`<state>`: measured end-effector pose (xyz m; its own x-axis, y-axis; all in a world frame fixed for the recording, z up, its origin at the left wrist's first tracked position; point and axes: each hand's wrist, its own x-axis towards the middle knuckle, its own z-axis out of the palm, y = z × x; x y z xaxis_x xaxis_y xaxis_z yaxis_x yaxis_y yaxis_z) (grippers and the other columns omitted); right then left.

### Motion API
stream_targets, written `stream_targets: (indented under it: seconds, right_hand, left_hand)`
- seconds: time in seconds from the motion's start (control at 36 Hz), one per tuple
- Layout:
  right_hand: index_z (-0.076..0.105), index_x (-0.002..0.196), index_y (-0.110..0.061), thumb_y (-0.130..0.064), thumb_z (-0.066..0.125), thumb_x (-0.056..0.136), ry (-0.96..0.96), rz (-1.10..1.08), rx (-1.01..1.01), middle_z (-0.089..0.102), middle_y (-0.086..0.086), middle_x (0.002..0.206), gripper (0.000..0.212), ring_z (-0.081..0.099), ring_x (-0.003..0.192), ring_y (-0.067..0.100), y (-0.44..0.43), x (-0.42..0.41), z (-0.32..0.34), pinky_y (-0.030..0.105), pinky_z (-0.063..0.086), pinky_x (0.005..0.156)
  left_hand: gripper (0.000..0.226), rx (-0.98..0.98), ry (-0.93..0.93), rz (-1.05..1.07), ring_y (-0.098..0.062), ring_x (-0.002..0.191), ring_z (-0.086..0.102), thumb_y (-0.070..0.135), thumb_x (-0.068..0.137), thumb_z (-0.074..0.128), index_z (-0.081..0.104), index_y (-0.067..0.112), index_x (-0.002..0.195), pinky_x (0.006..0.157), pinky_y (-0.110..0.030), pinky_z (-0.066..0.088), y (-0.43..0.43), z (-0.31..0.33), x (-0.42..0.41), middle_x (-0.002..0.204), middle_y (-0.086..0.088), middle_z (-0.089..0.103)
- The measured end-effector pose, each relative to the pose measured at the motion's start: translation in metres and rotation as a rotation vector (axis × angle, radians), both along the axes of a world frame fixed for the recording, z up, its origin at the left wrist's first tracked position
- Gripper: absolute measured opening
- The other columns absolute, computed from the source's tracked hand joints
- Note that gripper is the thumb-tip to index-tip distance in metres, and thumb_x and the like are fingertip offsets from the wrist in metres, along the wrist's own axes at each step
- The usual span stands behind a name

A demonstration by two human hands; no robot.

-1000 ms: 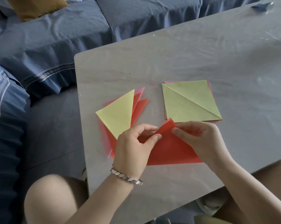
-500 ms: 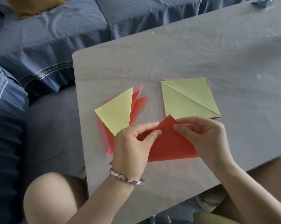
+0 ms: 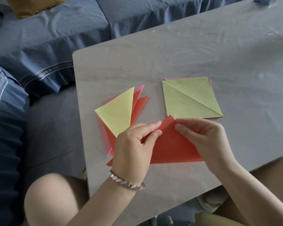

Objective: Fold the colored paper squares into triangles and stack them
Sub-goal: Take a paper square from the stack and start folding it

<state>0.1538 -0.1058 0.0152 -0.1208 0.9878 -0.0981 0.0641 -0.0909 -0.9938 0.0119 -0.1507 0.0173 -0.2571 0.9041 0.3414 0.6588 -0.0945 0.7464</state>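
Note:
A red paper (image 3: pixel 171 144) folded into a triangle lies on the table near its front edge. My left hand (image 3: pixel 134 144) pinches its left side between thumb and forefinger. My right hand (image 3: pixel 202 137) pinches the upper right edge near the top corner. To the left lies a fanned stack of folded triangles (image 3: pixel 119 111), a yellow one on top of red and pink ones. A pile of unfolded squares (image 3: pixel 191 98) sits behind my right hand, its top sheet yellow-green with crease lines.
The grey table (image 3: pixel 186 54) is covered with clear plastic film. A blue sofa (image 3: pixel 56 38) runs along its far and left sides. My bare knees show below the table's front edge. A small blue object (image 3: pixel 263 0) lies at the far right corner.
Both hands have stayed on the red triangle while its top corner has been pressed flatter. The fingers have shifted slightly along the edges.

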Motion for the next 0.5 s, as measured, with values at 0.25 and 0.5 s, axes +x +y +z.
stream_targets:
  seconds: [0.25,0.5]
  right_hand:
    - [0.07,0.068,-0.028,-0.006,0.072,0.074,-0.006,-0.001,-0.001,0.068,-0.018,0.062,0.023,0.059,0.057,-0.007,0.0003,0.0007,0.0008,0.005,0.043,0.057]
    - [0.071,0.068,-0.028,-0.008,0.074,0.072,-0.039,0.015,-0.017,0.069,-0.017,0.063,0.021,0.06,0.058,-0.006,0.0019,0.0018,-0.0026,0.006,0.045,0.059]
  left_hand:
    - [0.022,-0.036,-0.049,-0.03,0.003,0.077,0.059,0.02,0.076,0.063,0.074,0.016,0.096,0.066,-0.004,0.043,-0.0007,-0.0002,0.0,0.078,0.019,0.063]
    - [0.02,-0.079,-0.094,-0.031,0.011,0.08,0.059,0.006,0.079,0.069,0.074,0.017,0.095,0.067,0.0,0.04,-0.0034,-0.0007,-0.0016,0.081,0.028,0.061]
